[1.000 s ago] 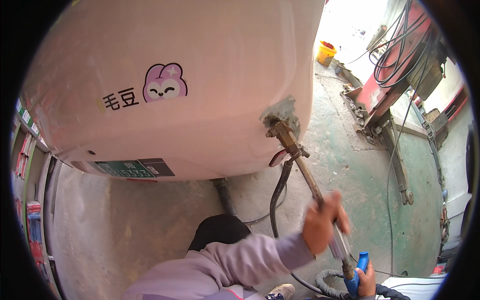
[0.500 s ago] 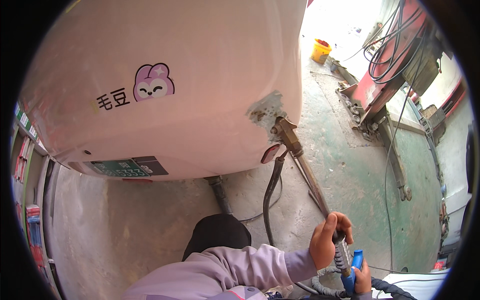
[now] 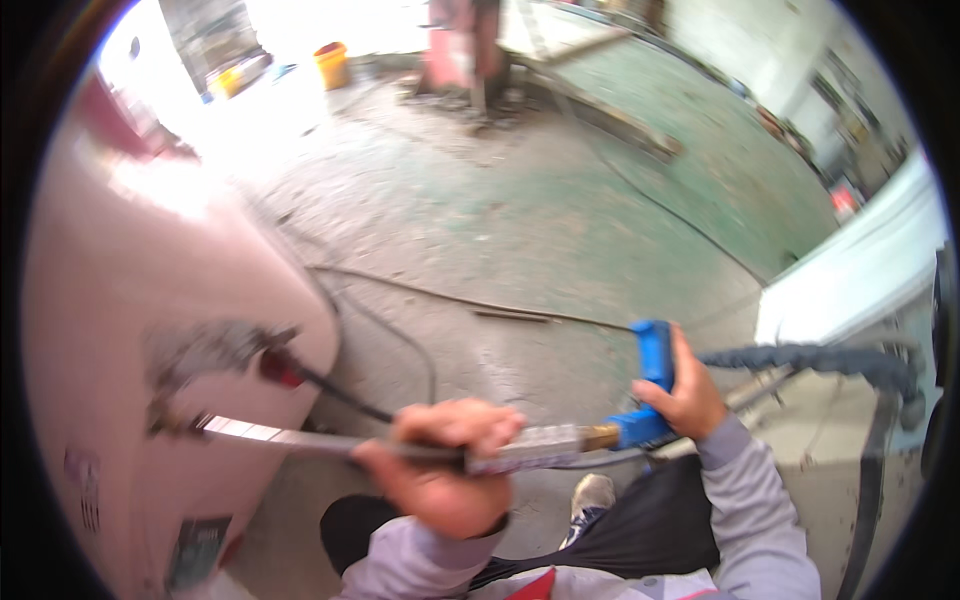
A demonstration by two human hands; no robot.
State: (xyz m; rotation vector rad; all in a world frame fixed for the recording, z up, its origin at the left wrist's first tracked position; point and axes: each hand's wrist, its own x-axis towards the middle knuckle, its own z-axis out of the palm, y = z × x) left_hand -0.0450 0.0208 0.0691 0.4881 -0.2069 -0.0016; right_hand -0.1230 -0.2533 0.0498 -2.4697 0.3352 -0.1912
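Observation:
A slide-hammer dent puller [image 3: 535,447] lies nearly level across the front of the view, a long metal rod with a ridged sliding weight and a blue handle [image 3: 652,362]. My right hand [image 3: 696,392] is closed round the blue handle. My left hand [image 3: 447,468] wraps the rod and the weight's left end, blurred by motion. The rod's far tip meets or nearly meets a pink car body [image 3: 110,270] at the left, just below a bare grey sanded patch [image 3: 205,352]; blur hides the exact contact. A red lamp [image 3: 280,370] sits beside the patch.
Dark cables [image 3: 480,300] trail over the concrete floor. A thick wrapped hose [image 3: 800,357] runs right from the handle past a pale cabinet [image 3: 850,270]. Farther off stand a red lift post [image 3: 462,50], its low arm [image 3: 610,122] and a yellow bucket [image 3: 331,66].
My view has swung right, so the car now lies at the left. The puller appears level rather than steep. Both hands have kept hold of it; my right hand and the handle now show fully.

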